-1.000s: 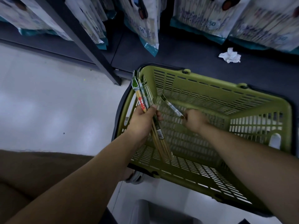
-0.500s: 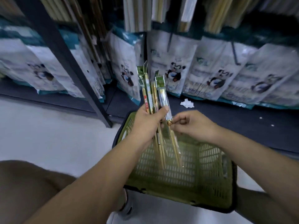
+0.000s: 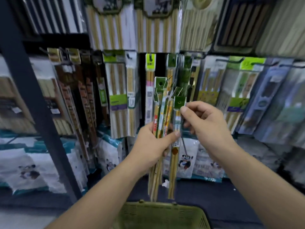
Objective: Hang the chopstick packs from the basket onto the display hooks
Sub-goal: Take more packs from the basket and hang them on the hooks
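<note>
My left hand grips a bunch of several long chopstick packs with green header cards, held upright in front of the display. My right hand pinches the rightmost pack just under its green header, thumb and forefinger on its edge. The green basket stands on the floor below my arms; its inside is mostly out of view. Display hooks carry hanging chopstick packs right behind the bunch.
A dark metal shelf post runs down the left. Panda-printed bags lean along the bottom shelf. Rows of hanging chopstick packs fill the wall left and right. A crumpled bit of paper lies on the dark bottom shelf.
My view has risen from the basket to the display wall. Both hands lifted the packs up to hook level, and my right hand slid up to pinch the rightmost pack near its header.
</note>
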`<state>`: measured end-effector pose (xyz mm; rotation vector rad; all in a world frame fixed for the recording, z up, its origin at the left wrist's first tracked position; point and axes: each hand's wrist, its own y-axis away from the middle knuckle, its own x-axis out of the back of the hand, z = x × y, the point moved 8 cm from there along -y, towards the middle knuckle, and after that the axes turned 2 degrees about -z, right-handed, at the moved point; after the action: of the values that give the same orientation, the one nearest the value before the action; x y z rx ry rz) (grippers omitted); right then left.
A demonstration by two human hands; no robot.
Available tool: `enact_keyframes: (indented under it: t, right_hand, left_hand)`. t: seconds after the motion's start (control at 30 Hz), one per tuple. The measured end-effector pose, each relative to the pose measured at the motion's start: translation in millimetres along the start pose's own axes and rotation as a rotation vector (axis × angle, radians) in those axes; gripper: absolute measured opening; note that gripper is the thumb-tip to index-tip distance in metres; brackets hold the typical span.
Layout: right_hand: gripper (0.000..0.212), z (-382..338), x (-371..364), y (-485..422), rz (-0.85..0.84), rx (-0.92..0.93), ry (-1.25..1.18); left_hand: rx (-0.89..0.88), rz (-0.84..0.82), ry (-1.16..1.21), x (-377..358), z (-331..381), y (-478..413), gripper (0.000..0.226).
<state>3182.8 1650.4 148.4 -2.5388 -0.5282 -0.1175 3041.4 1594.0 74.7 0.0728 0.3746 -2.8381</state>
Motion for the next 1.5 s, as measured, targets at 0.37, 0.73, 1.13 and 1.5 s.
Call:
enact_keyframes:
  t: [0.37, 0.73, 1.13, 1.5]
  right_hand:
    - [0.018, -36.1, 32.2, -70.2, 0.215, 0.053, -0.056]
    - [0.026, -31.1, 34.3, -101.9, 0.281, 0.052, -0.010]
    - [0.028, -27.5, 34.8, -112.1, 0.333, 0.065, 0.022]
    - [0.011, -18.0, 37.6, -99.5, 0.395, 0.039, 0.145]
  left_hand:
    - [-0.034, 0.041, 0.017, -5.3, 25.4, -39.7, 0.026]
    - [-0.044, 0.019, 0.057, -10.4, 21.5, -48.3, 0.024]
    - [-0.064, 0.022, 0.065, -5.7, 24.7, -47.9, 0.024]
    - [-0.098, -0.073, 0.177, -10.8, 34.4, -44.3, 0.038]
